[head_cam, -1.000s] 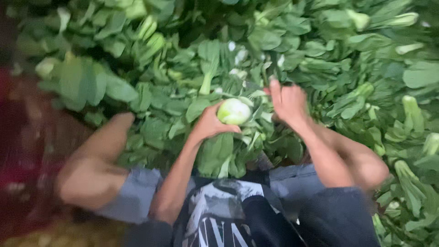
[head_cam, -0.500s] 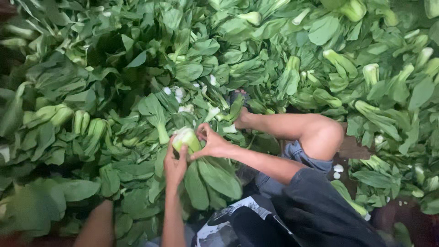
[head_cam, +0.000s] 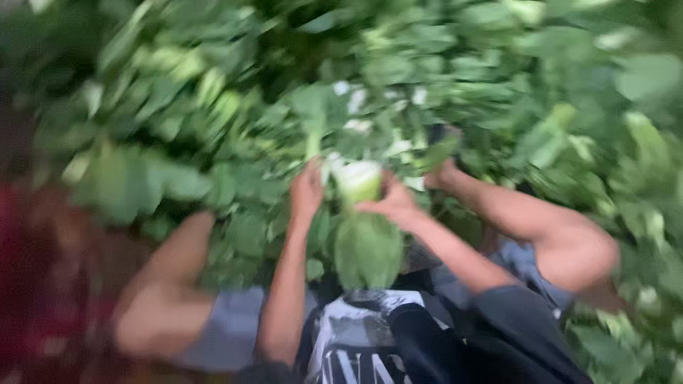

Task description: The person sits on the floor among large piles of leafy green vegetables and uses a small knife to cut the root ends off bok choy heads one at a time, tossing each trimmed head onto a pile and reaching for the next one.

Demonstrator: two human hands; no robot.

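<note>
The picture is blurred by motion. I hold one head of bok choy (head_cam: 359, 186) in front of me, its pale stem end up and its dark leaves hanging down toward my lap. My left hand (head_cam: 307, 190) grips its left side. My right hand (head_cam: 393, 203) grips its right side and underside. Both hands touch the pale base. A heap of the same green bok choy (head_cam: 213, 142) lies all around them.
My bent knees, left (head_cam: 153, 313) and right (head_cam: 576, 249), stick out on either side, and my right foot (head_cam: 445, 167) rests among the leaves. Pale cut scraps (head_cam: 356, 124) lie beyond my hands. A dark reddish surface (head_cam: 28, 284) shows at the left edge.
The view has swung to the right and gone blurry. Both hands still hold the same bok choy head; my left knee has come back into view.
</note>
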